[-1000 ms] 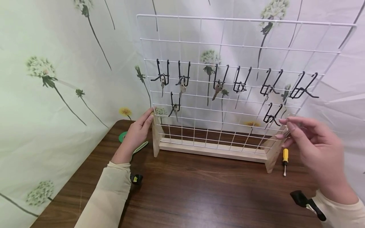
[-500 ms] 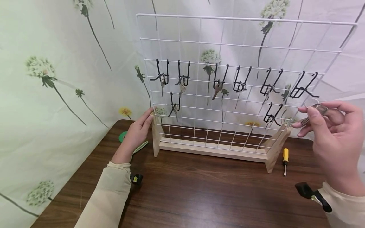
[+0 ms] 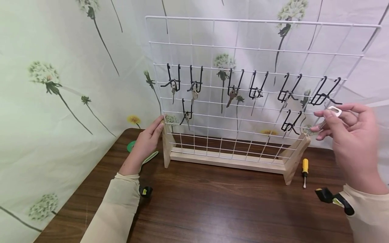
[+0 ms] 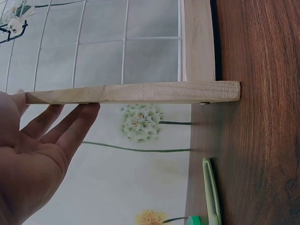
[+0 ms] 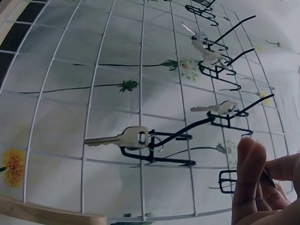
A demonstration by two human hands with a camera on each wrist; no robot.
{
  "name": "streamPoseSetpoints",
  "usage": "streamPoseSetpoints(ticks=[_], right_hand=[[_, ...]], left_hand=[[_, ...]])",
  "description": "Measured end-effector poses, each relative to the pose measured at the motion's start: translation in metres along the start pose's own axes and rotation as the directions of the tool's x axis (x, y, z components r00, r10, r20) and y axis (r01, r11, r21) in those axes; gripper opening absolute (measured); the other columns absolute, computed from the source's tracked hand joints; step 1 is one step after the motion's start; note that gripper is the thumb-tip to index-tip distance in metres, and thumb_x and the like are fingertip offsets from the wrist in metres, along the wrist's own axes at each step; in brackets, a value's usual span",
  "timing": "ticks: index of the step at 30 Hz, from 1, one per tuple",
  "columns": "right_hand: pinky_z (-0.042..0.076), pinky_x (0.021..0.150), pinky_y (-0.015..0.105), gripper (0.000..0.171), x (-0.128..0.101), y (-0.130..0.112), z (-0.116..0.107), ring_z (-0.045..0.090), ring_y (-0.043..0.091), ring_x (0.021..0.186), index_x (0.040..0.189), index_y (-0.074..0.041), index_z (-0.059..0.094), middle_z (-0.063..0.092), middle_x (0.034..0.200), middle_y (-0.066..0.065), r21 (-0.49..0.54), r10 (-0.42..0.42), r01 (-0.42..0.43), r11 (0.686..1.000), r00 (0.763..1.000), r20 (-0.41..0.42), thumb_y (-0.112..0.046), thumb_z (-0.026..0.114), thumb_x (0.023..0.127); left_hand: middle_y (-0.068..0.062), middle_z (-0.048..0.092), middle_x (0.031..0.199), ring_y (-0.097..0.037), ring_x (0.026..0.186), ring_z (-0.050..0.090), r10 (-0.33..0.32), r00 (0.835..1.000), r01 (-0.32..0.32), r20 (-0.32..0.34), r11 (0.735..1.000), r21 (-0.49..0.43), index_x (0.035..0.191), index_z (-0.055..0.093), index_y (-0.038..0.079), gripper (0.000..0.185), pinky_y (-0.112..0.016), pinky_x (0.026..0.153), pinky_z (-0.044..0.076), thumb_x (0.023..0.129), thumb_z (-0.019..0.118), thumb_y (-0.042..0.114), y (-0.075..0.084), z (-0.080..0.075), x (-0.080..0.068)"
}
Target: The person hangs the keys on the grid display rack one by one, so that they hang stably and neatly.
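A white wire grid panel (image 3: pixel 218 127) stands upright in a wooden base (image 3: pixel 226 162). My left hand (image 3: pixel 148 141) grips the base's left side upright (image 4: pixel 140 93), thumb on one side and fingers on the other. Black hooks hang on the grid, most with a key, such as the brown key (image 3: pixel 232 96). My right hand (image 3: pixel 354 135) pinches a silvery key (image 3: pixel 334 109) by thumb and fingertips, just below the keyless hook (image 3: pixel 319 99) at the upper right. The right wrist view shows the right hand's fingers (image 5: pixel 248 178) beside the hooks, the pinched key mostly hidden.
A yellow-handled screwdriver (image 3: pixel 305 167) lies on the brown table (image 3: pixel 218 206) right of the base. Left of the base are a green round object (image 3: pixel 130 146) and a light green slim tool (image 4: pixel 212 190). A flower-patterned cloth (image 3: pixel 76 44) hangs behind.
My right hand has moved up and right from the lower right hook to the upper right one, the key turning in its fingers. The left hand stays on the upright.
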State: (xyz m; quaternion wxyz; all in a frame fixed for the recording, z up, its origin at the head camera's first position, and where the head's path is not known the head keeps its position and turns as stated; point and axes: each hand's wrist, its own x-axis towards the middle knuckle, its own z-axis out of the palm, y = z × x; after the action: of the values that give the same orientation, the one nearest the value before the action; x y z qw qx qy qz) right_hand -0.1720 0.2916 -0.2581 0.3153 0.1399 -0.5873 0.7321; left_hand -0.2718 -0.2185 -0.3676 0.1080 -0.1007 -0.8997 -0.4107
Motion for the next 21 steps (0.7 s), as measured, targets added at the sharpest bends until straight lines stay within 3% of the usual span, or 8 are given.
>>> streamPoseSetpoints(ticks=[4, 13, 16, 19, 21], right_hand=[[0.058, 0.052, 0.021, 0.035, 0.006, 0.005, -0.006, 0.078, 0.016, 0.064, 0.128, -0.008, 0.046, 0.084, 0.102, 0.004, -0.079, 0.065, -0.059, 0.995, 0.995, 0.074, -0.001, 0.069, 0.102], [0.058, 0.054, 0.020, 0.022, 0.024, 0.015, -0.010, 0.078, 0.012, 0.066, 0.118, -0.005, 0.052, 0.084, 0.096, 0.001, -0.119, 0.082, -0.065, 0.991, 0.986, 0.142, -0.003, 0.068, 0.103], [0.059, 0.055, 0.020, 0.015, 0.025, 0.017, -0.011, 0.078, 0.010, 0.067, 0.115, -0.006, 0.058, 0.084, 0.094, -0.001, -0.175, 0.092, -0.063, 0.983, 0.983, 0.162, -0.006, 0.067, 0.104], [0.060, 0.056, 0.020, 0.010, 0.023, 0.017, -0.015, 0.078, 0.007, 0.069, 0.116, -0.008, 0.064, 0.084, 0.095, -0.007, -0.292, 0.113, -0.056, 0.955, 0.977, 0.181, -0.009, 0.066, 0.106], [0.059, 0.056, 0.018, 0.008, 0.020, 0.016, -0.018, 0.078, 0.002, 0.070, 0.116, -0.015, 0.066, 0.083, 0.096, -0.017, -0.427, 0.131, -0.039, 0.903, 0.973, 0.188, -0.014, 0.064, 0.108]], left_hand=[[-0.011, 0.038, 0.173, -0.043, 0.159, 0.039, -0.004, 1.000, 0.004, -0.001, 1.000, 0.002, 0.170, 0.032, 0.035, 0.056, -0.066, 0.127, 0.035, 0.116, 0.034, 0.053, 0.001, 0.000, -0.001], [-0.011, 0.038, 0.173, -0.043, 0.158, 0.040, 0.002, 1.000, -0.002, 0.001, 1.000, -0.006, 0.170, 0.032, 0.036, 0.055, -0.065, 0.126, 0.037, 0.116, 0.034, 0.052, 0.003, -0.001, -0.002], [-0.011, 0.038, 0.173, -0.042, 0.159, 0.039, 0.007, 1.000, -0.007, 0.003, 1.000, -0.006, 0.170, 0.032, 0.035, 0.056, -0.065, 0.127, 0.037, 0.116, 0.035, 0.051, 0.004, 0.000, 0.000], [-0.013, 0.041, 0.171, -0.043, 0.156, 0.042, 0.014, 1.000, -0.014, -0.006, 0.999, 0.032, 0.169, 0.034, 0.032, 0.055, -0.065, 0.125, 0.039, 0.117, 0.035, 0.049, 0.008, 0.001, 0.001], [-0.017, 0.046, 0.167, -0.045, 0.150, 0.051, 0.035, 0.999, -0.033, -0.017, 0.995, 0.098, 0.169, 0.035, 0.028, 0.054, -0.066, 0.119, 0.044, 0.118, 0.035, 0.045, 0.012, 0.001, 0.001]])
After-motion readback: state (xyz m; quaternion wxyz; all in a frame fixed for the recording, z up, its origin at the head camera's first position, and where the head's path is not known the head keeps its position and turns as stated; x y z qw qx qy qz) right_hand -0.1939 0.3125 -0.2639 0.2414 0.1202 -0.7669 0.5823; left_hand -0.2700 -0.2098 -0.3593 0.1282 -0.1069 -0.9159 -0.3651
